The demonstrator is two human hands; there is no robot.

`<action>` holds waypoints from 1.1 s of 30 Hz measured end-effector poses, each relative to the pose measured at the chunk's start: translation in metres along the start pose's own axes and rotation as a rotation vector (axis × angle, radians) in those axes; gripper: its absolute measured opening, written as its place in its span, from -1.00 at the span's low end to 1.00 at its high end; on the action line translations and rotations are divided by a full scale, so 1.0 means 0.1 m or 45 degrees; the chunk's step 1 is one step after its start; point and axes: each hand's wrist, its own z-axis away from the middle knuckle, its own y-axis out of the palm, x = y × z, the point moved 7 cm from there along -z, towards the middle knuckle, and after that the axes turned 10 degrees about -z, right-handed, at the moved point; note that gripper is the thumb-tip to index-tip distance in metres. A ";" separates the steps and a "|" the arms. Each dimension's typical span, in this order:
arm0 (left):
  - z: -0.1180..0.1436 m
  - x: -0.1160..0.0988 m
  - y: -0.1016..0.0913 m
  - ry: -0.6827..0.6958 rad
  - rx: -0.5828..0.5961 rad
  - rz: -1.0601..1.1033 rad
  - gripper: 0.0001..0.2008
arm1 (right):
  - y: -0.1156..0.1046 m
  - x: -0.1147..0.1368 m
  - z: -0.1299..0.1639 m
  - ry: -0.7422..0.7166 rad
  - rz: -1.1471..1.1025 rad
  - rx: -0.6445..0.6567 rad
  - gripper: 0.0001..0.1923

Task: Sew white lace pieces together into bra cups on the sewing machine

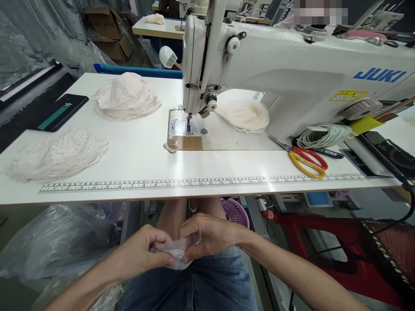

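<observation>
Over my lap, below the table's front edge, both hands grip a small translucent plastic bag [179,262] with white bits showing in it; what they are I cannot make out. My left hand [149,248] pinches the bag's left side between thumb and fingers. On the other side, my right hand [207,235] is closed on it, thumb in front and fingers curled behind. Beyond them on the white table stands a JUKI sewing machine [285,69], its needle area [188,125] bare of cloth. Round cream fabric pieces [244,115] lie under the machine's arm.
Two pale lace-like hats [126,97] [58,155] lie on the left, near a black phone-like case [65,113]. Scissors [306,162] and coiled cord [324,136] are at right. A printed ruler [194,183] lines the edge; a purple basket [236,211] and plastic bags [65,242] sit below.
</observation>
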 end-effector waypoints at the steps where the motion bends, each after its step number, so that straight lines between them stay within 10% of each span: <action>1: -0.02 0.02 0.00 -0.015 -0.021 0.007 -0.78 | 0.00 -0.01 0.00 0.015 0.028 -0.003 -0.71; 33: 0.08 0.21 0.01 -0.179 0.074 0.108 -0.76 | 0.00 -0.17 0.01 0.029 -0.303 0.106 -0.72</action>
